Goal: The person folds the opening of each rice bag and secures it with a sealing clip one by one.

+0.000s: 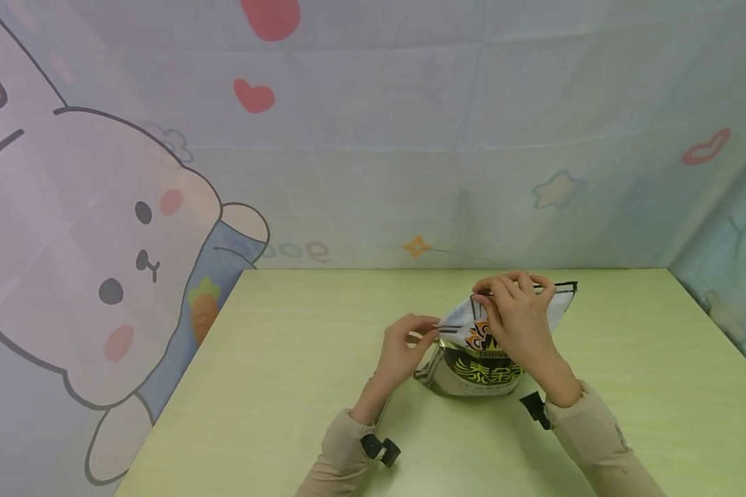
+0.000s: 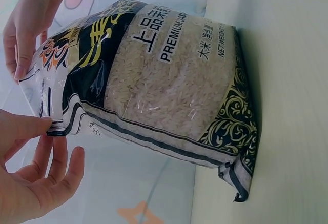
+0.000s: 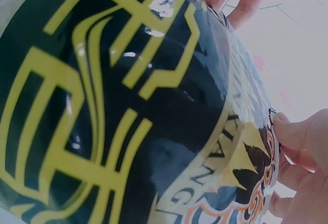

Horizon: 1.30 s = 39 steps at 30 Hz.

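Observation:
A clear and black plastic bag of rice (image 1: 481, 379) with yellow lettering stands on the table. My left hand (image 1: 400, 352) pinches the bag's left upper corner between thumb and index finger, the other fingers loosely bent in the left wrist view. At the top edge, my right hand (image 1: 522, 321) grips the white film, with its fingers over the far side and the thumb in front. Rice grains show through the clear lower panel (image 2: 164, 85) in the left wrist view. The right wrist view is filled mostly by the bag's black label (image 3: 179, 116).
The pale yellow-green table (image 1: 273, 386) extends around the bag. Behind it hangs a printed cloth (image 1: 373, 138) with a rabbit, hearts and stars. Small black camera mounts (image 1: 380, 450) sit on both sleeved wrists.

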Each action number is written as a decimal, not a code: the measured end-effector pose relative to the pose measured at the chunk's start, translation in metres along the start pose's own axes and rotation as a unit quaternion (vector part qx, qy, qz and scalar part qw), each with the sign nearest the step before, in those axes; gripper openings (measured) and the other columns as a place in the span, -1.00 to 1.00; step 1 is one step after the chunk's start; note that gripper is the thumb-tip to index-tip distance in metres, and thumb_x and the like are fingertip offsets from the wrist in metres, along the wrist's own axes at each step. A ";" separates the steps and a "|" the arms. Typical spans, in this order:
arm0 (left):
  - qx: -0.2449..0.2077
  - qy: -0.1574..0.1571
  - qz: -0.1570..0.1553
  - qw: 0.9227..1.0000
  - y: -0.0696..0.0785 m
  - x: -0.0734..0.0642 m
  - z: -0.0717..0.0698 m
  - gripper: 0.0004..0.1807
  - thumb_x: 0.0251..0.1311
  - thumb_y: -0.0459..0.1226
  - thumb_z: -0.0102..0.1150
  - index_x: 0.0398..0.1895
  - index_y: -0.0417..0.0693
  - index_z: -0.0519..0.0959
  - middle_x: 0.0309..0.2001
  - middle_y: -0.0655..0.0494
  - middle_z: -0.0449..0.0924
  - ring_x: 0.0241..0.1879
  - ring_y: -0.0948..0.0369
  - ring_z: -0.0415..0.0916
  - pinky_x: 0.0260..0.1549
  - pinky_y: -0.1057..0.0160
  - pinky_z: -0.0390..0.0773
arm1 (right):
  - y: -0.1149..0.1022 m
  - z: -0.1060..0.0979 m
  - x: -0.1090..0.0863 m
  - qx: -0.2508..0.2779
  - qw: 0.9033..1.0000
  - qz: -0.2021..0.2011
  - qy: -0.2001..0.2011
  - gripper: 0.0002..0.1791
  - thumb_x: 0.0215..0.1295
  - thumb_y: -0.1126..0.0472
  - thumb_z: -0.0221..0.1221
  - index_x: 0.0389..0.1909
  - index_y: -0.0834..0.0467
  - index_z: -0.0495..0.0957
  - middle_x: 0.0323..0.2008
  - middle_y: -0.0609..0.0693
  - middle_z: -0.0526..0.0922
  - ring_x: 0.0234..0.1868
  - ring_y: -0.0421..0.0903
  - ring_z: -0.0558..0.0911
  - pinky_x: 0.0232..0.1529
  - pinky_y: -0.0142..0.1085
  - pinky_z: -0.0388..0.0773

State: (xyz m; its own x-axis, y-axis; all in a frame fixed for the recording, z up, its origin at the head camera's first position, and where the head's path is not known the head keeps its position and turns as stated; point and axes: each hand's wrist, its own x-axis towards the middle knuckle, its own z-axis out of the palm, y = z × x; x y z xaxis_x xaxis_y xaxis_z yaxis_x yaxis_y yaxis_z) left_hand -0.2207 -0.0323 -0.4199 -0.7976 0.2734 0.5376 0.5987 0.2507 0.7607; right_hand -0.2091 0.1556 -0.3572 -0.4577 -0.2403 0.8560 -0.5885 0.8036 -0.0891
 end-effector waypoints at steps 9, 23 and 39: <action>-0.012 -0.004 -0.017 1.000 0.024 0.001 -0.007 -0.81 0.08 -0.45 0.11 -0.21 -0.28 0.57 -0.37 -0.19 0.58 -0.36 -0.02 0.55 -0.45 0.36 0.54 | 0.003 -0.004 -0.001 0.010 1.000 -0.002 -0.012 -0.78 0.20 0.13 0.10 -0.33 0.22 0.51 -0.37 0.11 0.58 -0.25 0.11 0.39 -0.07 0.21 0.00; -0.016 -0.013 -0.026 0.999 0.037 -0.001 -0.014 -0.80 0.07 -0.46 0.11 -0.20 -0.32 0.56 -0.32 -0.22 0.58 -0.33 -0.04 0.56 -0.40 0.28 0.57 | 0.007 -0.008 -0.008 0.015 1.000 0.001 -0.018 -0.52 0.26 -0.17 -0.09 -0.23 0.16 0.53 -0.29 0.12 0.54 -0.16 0.12 0.35 -0.07 0.23 -0.06; -0.020 -0.024 -0.046 0.998 0.039 -0.006 -0.020 -0.81 0.08 -0.45 0.10 -0.21 -0.35 0.56 -0.29 -0.24 0.58 -0.31 -0.05 0.54 -0.37 0.32 0.55 | 0.006 -0.007 -0.016 0.003 1.000 0.006 -0.002 -0.52 0.27 -0.16 -0.10 -0.14 0.14 0.53 -0.19 0.15 0.52 -0.16 0.15 0.34 -0.12 0.22 -0.04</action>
State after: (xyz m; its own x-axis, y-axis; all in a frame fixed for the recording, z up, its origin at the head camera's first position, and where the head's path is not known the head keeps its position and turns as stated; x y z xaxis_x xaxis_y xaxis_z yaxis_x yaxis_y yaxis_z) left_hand -0.1940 -0.0430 -0.3858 -0.8439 0.2960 0.4475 0.5192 0.2406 0.8201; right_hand -0.2005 0.1684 -0.3678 -0.4670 -0.2336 0.8528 -0.5874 0.8029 -0.1017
